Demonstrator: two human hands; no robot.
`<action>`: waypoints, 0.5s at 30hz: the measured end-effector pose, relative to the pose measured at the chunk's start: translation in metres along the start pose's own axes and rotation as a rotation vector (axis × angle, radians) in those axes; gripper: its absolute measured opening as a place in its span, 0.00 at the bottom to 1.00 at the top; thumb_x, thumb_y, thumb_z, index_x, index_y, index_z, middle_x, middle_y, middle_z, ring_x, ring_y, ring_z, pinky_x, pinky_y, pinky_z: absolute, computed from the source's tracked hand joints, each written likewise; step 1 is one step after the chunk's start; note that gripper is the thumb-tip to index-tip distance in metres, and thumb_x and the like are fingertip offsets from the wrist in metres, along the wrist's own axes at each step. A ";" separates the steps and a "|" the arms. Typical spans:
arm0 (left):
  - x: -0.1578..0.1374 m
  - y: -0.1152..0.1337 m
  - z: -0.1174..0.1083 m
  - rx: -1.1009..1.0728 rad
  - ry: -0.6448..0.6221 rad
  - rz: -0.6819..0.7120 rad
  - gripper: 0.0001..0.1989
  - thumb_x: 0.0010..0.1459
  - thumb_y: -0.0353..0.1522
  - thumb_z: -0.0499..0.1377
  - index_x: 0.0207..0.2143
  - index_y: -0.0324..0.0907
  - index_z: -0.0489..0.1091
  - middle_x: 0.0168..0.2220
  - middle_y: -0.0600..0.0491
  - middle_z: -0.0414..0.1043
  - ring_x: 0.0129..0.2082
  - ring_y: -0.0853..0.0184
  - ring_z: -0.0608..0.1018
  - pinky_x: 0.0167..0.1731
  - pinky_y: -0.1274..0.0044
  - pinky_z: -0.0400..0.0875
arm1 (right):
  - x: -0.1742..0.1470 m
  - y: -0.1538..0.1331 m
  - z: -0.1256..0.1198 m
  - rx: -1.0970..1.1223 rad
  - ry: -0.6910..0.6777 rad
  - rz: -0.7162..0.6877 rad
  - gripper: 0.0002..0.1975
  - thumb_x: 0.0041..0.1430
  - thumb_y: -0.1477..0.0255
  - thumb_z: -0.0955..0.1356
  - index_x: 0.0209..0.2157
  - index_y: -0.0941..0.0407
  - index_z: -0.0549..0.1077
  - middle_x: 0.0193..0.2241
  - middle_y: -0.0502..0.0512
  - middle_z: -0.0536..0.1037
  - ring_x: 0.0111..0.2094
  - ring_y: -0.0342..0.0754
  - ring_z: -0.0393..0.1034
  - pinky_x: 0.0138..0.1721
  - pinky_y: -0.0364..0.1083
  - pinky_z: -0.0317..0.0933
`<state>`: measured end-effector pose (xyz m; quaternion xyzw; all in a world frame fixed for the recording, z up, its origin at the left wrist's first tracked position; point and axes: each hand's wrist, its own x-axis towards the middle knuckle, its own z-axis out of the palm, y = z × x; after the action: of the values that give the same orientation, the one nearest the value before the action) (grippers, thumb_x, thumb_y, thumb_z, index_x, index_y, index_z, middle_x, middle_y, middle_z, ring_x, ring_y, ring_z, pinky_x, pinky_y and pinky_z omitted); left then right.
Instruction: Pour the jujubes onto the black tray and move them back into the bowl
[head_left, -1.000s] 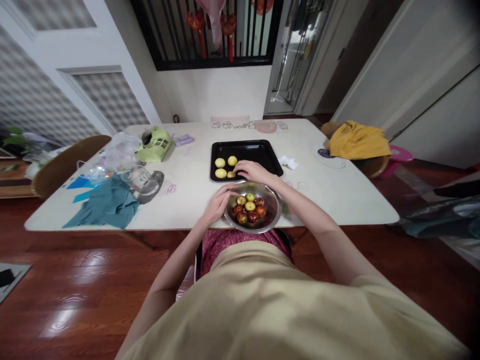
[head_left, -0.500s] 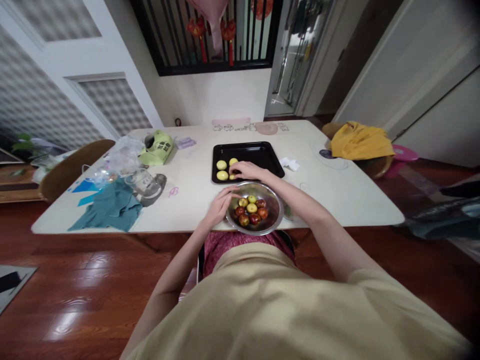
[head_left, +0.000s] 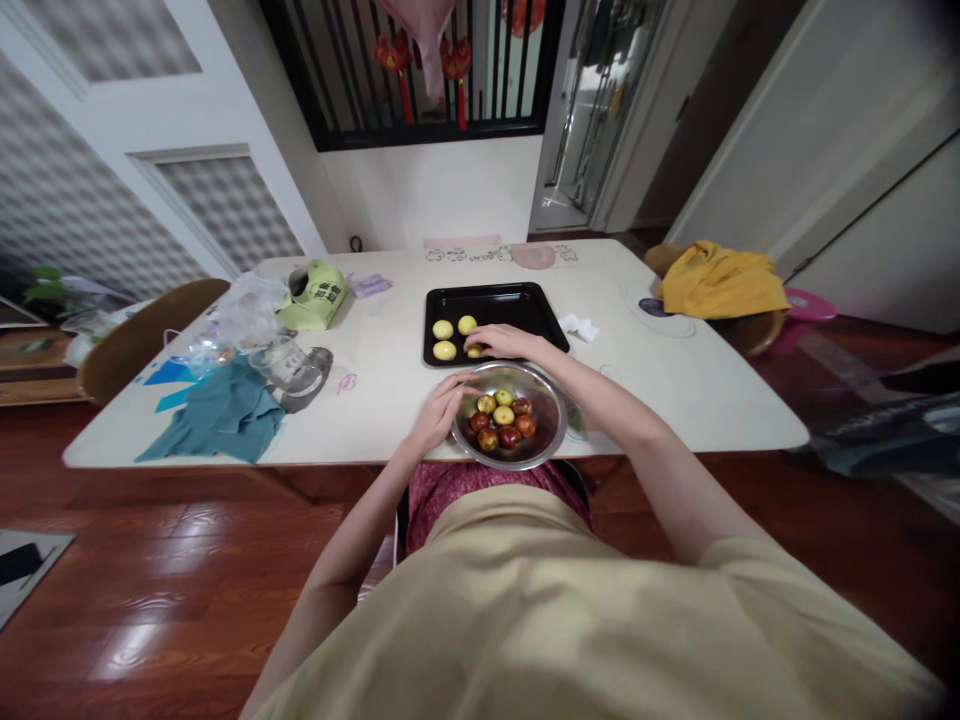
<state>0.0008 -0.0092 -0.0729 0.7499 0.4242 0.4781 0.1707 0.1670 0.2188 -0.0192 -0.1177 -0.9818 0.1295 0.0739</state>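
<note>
A shiny metal bowl stands at the table's near edge, partly over it. Inside lie several small round fruits, some yellow-green, others reddish brown, much like jujubes. My left hand holds the bowl's left rim, fingers reaching along its far edge. Just beyond is a black baking tray. Three yellow fruits sit in its left part. My right hand is closed at the fingertips around another yellow fruit at the tray's near side; the fingers partly hide it.
On the table's left lie a teal cloth, a clear jar, plastic bags and a green paper box. Crumpled white tissue lies right of the tray. A yellow cloth hangs over a chair at the right.
My right hand has shifted slightly to the right in the tray with the yellow fruit at its fingertips, and the upper yellow fruit shows more fully. My left hand and the bowl have stayed put.
</note>
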 end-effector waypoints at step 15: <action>0.000 0.003 -0.001 -0.003 -0.010 0.013 0.26 0.80 0.43 0.43 0.51 0.44 0.79 0.63 0.44 0.74 0.68 0.55 0.73 0.70 0.56 0.66 | -0.093 -0.047 -0.007 0.212 0.464 0.022 0.13 0.67 0.67 0.72 0.52 0.53 0.79 0.51 0.61 0.83 0.53 0.60 0.76 0.56 0.58 0.71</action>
<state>0.0010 -0.0111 -0.0705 0.7548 0.4176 0.4762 0.1708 0.2472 0.1529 -0.0104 -0.1467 -0.9182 0.2020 0.3077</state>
